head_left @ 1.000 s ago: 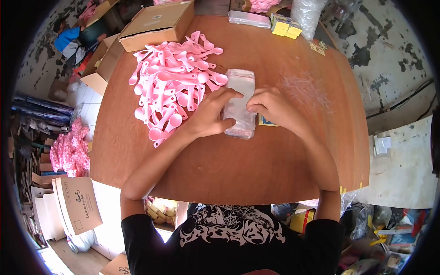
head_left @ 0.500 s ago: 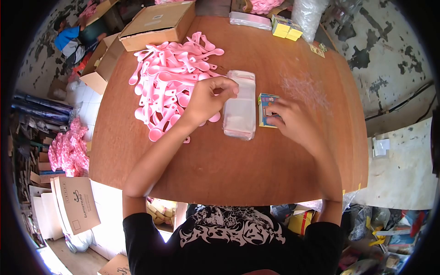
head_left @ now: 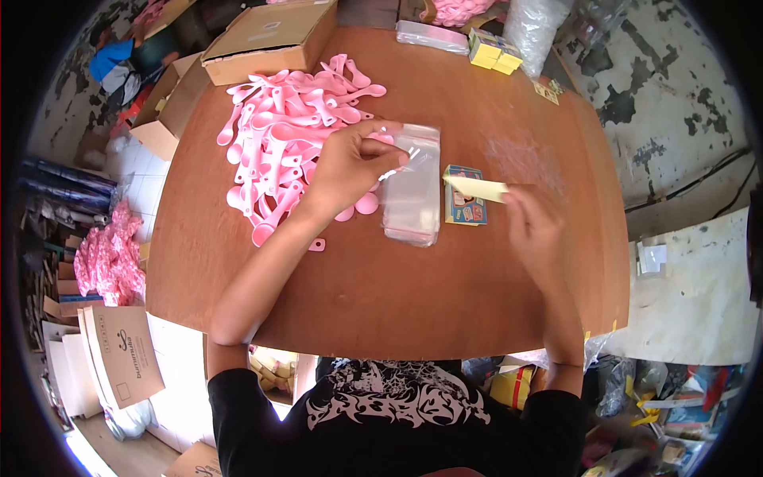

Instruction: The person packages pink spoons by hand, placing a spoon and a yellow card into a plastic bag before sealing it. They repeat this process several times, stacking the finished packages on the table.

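Observation:
My left hand (head_left: 354, 163) is closed in a pinch above the left edge of a stack of clear plastic bags (head_left: 413, 199). White glints around its fingertips show thin clear film, a plastic bag whose outline is hard to see. Pinched in my right hand (head_left: 532, 222) is a pale yellow card (head_left: 477, 188), tilted above a stack of printed blue-and-yellow cards (head_left: 467, 208). Left of the bags lies a heap of pink plastic spoons (head_left: 278, 143), partly hidden by my left hand and forearm.
A cardboard box (head_left: 270, 40) sits at the table's far left. At the far edge are another pack of plastic bags (head_left: 431, 36), yellow card stacks (head_left: 494, 52) and a big clear plastic sack (head_left: 534, 32). Thin clear strips (head_left: 524, 159) lie right. Another person (head_left: 115, 63) is at far left.
My right hand has lifted a card off the stack and moved right and slightly toward me. My left hand has shifted slightly left, and glinting film now shows at its fingertips.

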Motion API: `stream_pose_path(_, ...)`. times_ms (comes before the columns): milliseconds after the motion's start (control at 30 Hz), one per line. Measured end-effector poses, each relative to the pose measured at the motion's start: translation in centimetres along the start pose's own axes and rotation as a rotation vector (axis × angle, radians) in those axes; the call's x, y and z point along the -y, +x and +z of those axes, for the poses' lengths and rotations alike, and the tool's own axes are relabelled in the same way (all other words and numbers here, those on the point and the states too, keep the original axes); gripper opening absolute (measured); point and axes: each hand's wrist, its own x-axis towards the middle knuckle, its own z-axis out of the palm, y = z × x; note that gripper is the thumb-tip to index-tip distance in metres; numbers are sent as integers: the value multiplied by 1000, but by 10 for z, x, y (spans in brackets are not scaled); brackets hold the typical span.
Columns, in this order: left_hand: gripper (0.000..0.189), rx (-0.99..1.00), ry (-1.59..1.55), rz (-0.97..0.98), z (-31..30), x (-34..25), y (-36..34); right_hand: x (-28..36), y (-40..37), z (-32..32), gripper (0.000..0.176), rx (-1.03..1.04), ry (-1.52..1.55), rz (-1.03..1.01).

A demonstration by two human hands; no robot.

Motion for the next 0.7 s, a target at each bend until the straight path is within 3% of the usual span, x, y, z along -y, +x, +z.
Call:
stream_pose_path(67,43,70,83,-49,1,3,-1,8,1,-3,6,-268,321,221)
stream_pose_path(200,45,282,71,-107,11,-7,-12,11,24,-6,8,-253,459,210)
stream_pose_path(300,47,338,92,0,15,-8,-17,11,38,-2,9,-260,602,251)
stream_pose_path(400,51,345,120,5,13,-20,-21,9,45,-6,9,-112,573,243)
stream_pose_path(467,53,343,215,27,11,-21,-22,6,44,-8,8,115,551,310)
stream_pose_path(567,53,378,171,15,17,-20,-24,19,43,3,8,-26,620,317)
stream_pose_path(700,52,372,145,6,20,-23,-27,30,44,1,10,43,651,348)
